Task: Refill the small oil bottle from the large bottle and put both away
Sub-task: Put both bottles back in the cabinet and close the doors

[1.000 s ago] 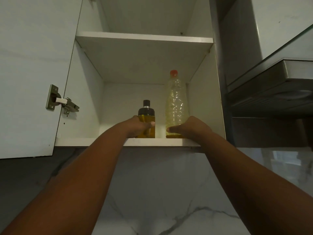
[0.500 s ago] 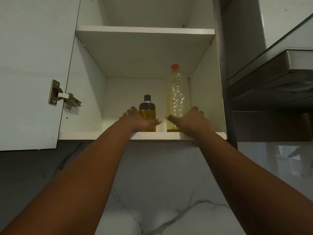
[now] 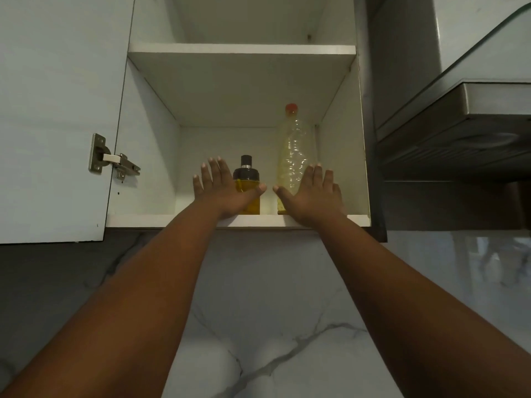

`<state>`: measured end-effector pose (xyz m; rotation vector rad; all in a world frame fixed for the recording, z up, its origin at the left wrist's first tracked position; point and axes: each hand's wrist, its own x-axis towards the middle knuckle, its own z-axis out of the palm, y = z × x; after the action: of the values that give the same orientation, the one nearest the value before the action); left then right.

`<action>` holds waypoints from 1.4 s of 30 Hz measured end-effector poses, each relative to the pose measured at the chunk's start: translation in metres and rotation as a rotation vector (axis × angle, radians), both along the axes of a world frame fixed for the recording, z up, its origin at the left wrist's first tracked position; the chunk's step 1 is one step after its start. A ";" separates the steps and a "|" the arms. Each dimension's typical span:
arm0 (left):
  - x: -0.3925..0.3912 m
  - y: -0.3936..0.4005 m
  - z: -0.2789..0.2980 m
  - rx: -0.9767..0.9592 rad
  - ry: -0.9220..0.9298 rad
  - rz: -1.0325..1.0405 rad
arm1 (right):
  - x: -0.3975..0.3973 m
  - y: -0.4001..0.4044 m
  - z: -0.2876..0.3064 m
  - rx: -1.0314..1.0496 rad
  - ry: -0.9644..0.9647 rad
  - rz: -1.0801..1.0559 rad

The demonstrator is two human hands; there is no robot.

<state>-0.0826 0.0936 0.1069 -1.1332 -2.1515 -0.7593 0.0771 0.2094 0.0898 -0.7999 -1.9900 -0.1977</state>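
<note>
Head view: both bottles are standing upright on the lower shelf of an open wall cabinet. The small oil bottle, with a dark cap and amber oil filling its lower body, is sitting to the left; the large bottle, clear plastic with a red cap and only a thin layer of oil at the bottom, is standing just beside it on the right, a narrow gap between them. The left hand is reaching up with its fingers spread and straight, its thumb lying across the front of the small oil bottle. The right hand is likewise spread flat, fingers straight, its thumb pointing toward the base of the large bottle; whether it is touching cannot be told. The cabinet door is hanging open at left, its metal hinge showing. A range hood is sitting to the right, and a marbled wall is running below the cabinet.
</note>
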 end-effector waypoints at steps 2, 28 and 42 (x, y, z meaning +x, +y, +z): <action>0.004 -0.003 -0.003 -0.032 -0.001 0.018 | 0.002 -0.003 -0.003 0.010 -0.035 -0.014; 0.089 -0.147 -0.056 0.025 0.177 0.117 | 0.075 -0.119 -0.038 0.118 -0.098 0.030; 0.143 -0.378 -0.044 -0.014 0.444 0.182 | 0.090 -0.346 -0.019 0.233 -0.031 0.138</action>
<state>0.0608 -0.2845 0.0630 -0.9864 -1.8512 -0.3685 0.1673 -0.1366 0.0703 -0.5115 -1.9979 -0.3556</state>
